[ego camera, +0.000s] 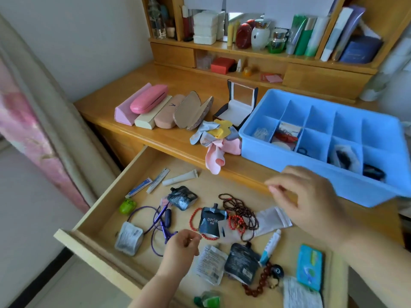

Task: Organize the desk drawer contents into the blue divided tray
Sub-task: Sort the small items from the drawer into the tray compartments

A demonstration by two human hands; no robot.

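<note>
Left hand: the left hand (181, 245) is hovering low over the front of the open drawer (93, 210), its fingers loosely curled with thumb and forefinger close together; whether they are pinching anything cannot be told.
Right hand: the right hand (311, 196) is hanging above the drawer's right side, just in front of the tray, fingers relaxed and slightly spread, holding nothing visible.
Tray: the blue divided tray (289, 161) is sitting on the desk (106, 103) at the right, its near corner jutting out over the drawer. Several near compartments are already holding small things: something pale, red cords, dark items; the back row is looking bare.
Drawer contents: a dark pouch (210, 221) is lying in the middle, touching a red bead bracelet (236, 222) and dark brown bead strings (239, 207). A purple cord (155, 221) is looping to the left, near a green toy (127, 206) and a silvery packet (129, 238). White tubes (180, 177) are lying along the back. A clear zip bag (272, 218), a small tube (270, 246) and a teal card (309, 266) are lying at the right.
Desk top: glasses cases (149, 98) are lining up left of the tray, with crumpled cloths (216, 134) and an open small box (239, 105) between.
</note>
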